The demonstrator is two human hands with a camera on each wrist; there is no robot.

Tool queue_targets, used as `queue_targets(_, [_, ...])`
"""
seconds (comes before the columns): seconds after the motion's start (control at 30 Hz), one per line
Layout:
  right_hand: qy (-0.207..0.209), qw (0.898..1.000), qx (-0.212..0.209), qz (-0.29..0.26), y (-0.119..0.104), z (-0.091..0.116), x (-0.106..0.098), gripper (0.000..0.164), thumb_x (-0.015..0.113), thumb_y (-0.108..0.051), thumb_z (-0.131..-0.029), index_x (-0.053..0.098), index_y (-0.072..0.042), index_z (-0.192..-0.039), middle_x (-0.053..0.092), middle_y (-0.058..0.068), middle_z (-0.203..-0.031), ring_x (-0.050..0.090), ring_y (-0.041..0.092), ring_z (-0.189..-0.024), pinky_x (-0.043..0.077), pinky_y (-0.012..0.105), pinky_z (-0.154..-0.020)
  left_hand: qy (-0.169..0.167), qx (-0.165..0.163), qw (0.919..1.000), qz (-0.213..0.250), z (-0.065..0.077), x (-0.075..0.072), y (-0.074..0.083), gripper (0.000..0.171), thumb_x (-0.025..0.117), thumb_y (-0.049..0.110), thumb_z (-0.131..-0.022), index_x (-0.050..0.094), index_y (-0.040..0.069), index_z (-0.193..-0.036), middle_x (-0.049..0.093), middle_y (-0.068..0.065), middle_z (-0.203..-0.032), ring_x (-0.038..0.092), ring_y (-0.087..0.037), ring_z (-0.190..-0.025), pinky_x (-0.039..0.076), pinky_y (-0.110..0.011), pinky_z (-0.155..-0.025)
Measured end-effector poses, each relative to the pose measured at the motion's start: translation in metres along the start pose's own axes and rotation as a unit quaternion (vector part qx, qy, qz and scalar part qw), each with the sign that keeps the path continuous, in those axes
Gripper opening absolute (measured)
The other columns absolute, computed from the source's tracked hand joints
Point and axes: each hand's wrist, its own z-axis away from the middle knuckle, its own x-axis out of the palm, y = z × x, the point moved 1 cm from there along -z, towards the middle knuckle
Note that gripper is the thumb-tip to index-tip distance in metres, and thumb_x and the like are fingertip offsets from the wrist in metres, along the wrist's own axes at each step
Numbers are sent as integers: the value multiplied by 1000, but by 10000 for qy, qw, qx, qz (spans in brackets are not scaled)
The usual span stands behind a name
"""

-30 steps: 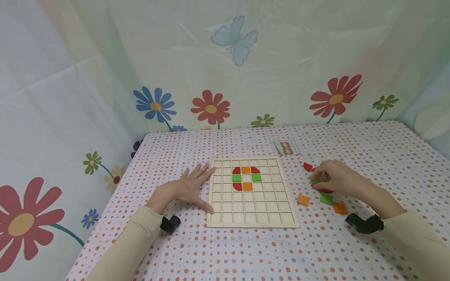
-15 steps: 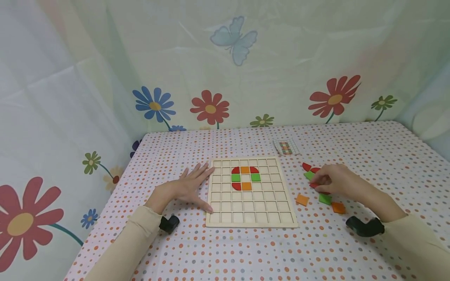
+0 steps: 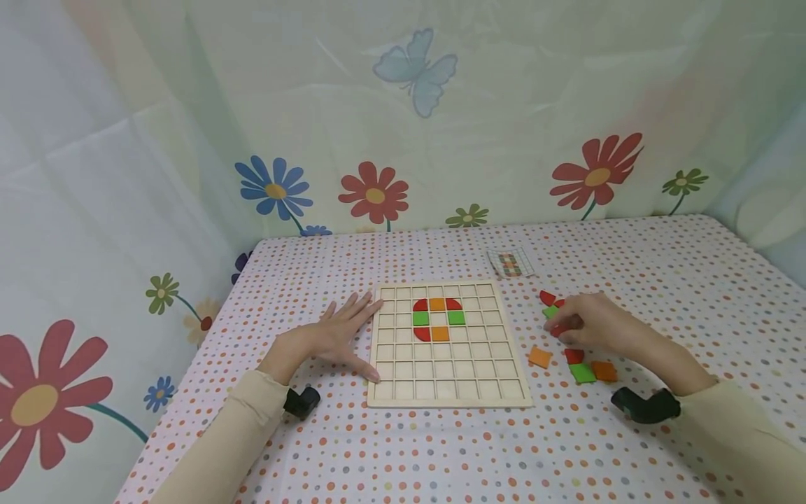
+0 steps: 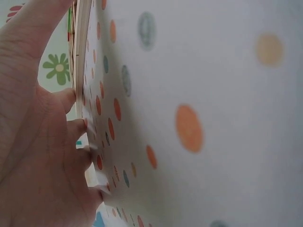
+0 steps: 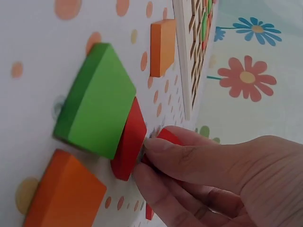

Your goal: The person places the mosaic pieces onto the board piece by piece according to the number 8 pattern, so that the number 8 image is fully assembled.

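My left hand (image 3: 334, 339) lies with spread, straight fingers at the left edge of the wooden grid board (image 3: 436, 371). Red, orange and green tiles form a ring on the board, around a bare square. Right of the board, my right hand (image 3: 598, 325) pinches a red tile (image 5: 169, 136) between thumb and fingers, low over the cloth. Close to the thumb lies another red tile (image 5: 131, 144), touching a green tile (image 5: 102, 101). An orange tile (image 5: 66, 194) is beside these. My fingers partly hide the pieces behind them.
A small pattern card (image 3: 511, 263) lies beyond the board. A single orange tile (image 3: 539, 357) sits between the board and the pile. At the pile's far end are a red piece (image 3: 547, 298) and a green tile (image 3: 550, 311). A dotted cloth (image 3: 403, 462) covers the table.
My right hand has shifted slightly up and left among the tiles. A red tile beside the near green tile is now uncovered. The left hand keeps its place.
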Motion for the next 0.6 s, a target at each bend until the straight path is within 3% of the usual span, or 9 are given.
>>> queue_targets(0.13, [80, 9998, -114, 114, -5, -3, 1, 12, 79, 7, -85, 79, 1, -95, 68, 3, -88, 58, 16, -73, 57, 29, -62, 7, 2, 10000, 0, 0, 0, 0, 132, 86, 62, -78, 2, 19, -170, -11, -8, -176, -13, -32, -161, -5, -59, -128])
queue_targets(0.33, [328, 9989, -335, 86, -25, -10, -2, 13, 83, 6, -83, 76, -4, -87, 71, 2, -86, 63, 19, -77, 61, 40, -69, 14, 40, 10000, 16, 1, 0, 1, 131, 86, 62, -79, 2, 19, -170, -11, -7, -176, -14, -31, -160, -6, -59, -128])
queue_targets(0.47, [415, 9972, -629, 29, -43, -18, -3, 19, 85, 6, -81, 72, -8, -81, 69, -3, -80, 62, 15, -74, 57, 34, -66, 14, 52, 10000, 41, 2, -1, 1, 131, 86, 61, -79, 3, 18, -170, -11, -8, -176, -14, -31, -161, -6, -59, -128])
queue_targets(0.6, [501, 9935, -1022, -24, -62, -28, -1, 18, 86, 8, -80, 74, -5, -84, 65, -3, -79, 57, 12, -71, 53, 26, -62, 23, -28, 10000, 55, 2, -1, 3, 132, 87, 62, -77, 4, 20, -171, -11, -6, -176, -13, -30, -161, -5, -57, -128])
